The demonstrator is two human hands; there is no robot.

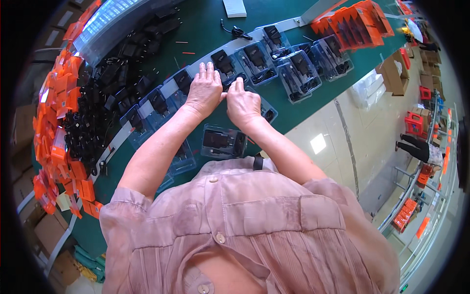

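Observation:
My left hand (204,92) lies with its fingers stretched out over a clear plastic tray holding a black power adapter (223,62). Close beside it, my right hand (244,104) has curled fingers, and its index fingertip presses at a black cable (234,79) in the same tray. What lies under both palms is hidden. Right of them stands another clear tray with an adapter (254,55) and coiled cable. Nearer my body sits a filled clear tray (223,141). More filled trays (157,103) line up to the left of my left hand.
Loose black adapters and cables (90,125) heap at the left, beside piled orange boxes (66,93). A translucent bin (110,27) stands behind. Stacked filled trays (299,73) and orange packaging (355,25) lie right. A loose cable (237,32) rests on the green table (200,19).

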